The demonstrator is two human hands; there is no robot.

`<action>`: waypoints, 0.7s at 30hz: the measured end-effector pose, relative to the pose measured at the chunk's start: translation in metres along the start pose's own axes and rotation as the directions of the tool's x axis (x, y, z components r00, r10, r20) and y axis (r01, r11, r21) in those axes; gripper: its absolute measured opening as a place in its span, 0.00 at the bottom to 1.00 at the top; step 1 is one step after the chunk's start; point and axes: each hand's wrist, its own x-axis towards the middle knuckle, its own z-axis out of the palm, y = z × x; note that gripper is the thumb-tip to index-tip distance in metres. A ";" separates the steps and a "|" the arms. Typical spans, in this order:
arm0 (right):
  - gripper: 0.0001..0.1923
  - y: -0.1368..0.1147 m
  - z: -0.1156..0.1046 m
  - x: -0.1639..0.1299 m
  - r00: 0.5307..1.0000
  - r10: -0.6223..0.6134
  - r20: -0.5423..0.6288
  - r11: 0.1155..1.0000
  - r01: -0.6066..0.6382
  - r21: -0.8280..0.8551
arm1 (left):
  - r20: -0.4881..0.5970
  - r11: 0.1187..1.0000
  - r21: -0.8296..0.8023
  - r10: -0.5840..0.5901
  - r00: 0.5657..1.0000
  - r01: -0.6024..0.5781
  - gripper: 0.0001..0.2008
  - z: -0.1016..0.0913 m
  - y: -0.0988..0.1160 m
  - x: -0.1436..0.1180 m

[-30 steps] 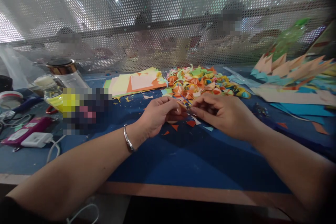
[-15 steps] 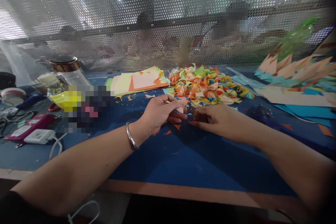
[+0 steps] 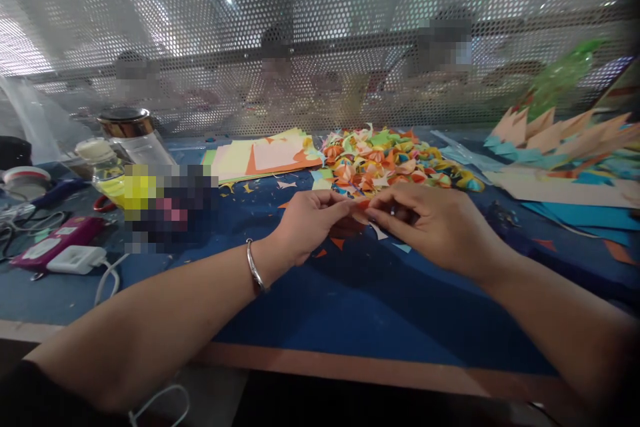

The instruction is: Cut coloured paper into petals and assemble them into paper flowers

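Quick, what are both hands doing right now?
Left hand: closed, pinching a small orange paper piece.
Right hand: closed, pinching the same paper piece from the other side.

Both forearms bare to the elbow, left hand (image 3: pixel 313 223) and right hand (image 3: pixel 435 227) ungloved; thin silver bangle (image 3: pixel 256 268) on left wrist, dark sleeve edge (image 3: pixel 30 393) well behind the bangle.
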 end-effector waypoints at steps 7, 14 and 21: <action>0.08 0.002 0.004 0.000 0.992 -0.123 0.002 0.986 0.123 -0.111 | 0.024 0.996 -0.085 -0.023 0.999 0.025 0.07 0.004 0.000 -0.003; 0.11 -0.005 0.003 0.000 0.992 -0.127 0.002 0.991 0.127 -0.034 | -0.053 0.986 -0.137 -0.103 0.993 0.095 0.13 0.008 0.005 -0.004; 0.10 -0.006 0.003 0.002 0.998 -0.052 0.022 0.998 0.051 0.035 | -0.054 0.990 -0.134 -0.055 0.997 0.048 0.10 0.008 0.003 -0.003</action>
